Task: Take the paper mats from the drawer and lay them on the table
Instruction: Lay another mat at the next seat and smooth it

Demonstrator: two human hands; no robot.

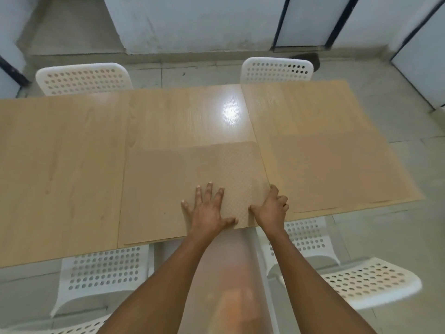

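In the head view, the person's left hand (207,208) lies flat with fingers spread wide on a brown paper mat (192,189) at the near edge of the wooden table (60,153), while the right hand (273,208) curls its fingers round that mat's right edge, thumb on top. A second mat (337,169) lies just beside it on the right-hand tabletop section. The step in hand looks like squaring the near mat into place; it would go best with the flat palm holding the sheet down while the right hand nudges the edge, keeping it parallel to the table edge and clear of the seam between the table sections. The near mat may be more than one sheet, since a second edge seems to show at its near left corner, but blur makes that uncertain. The drawer is not in sight, and the right hand's fingertips are hidden at the mat's edge. White perforated chairs (103,268) stand round the table.
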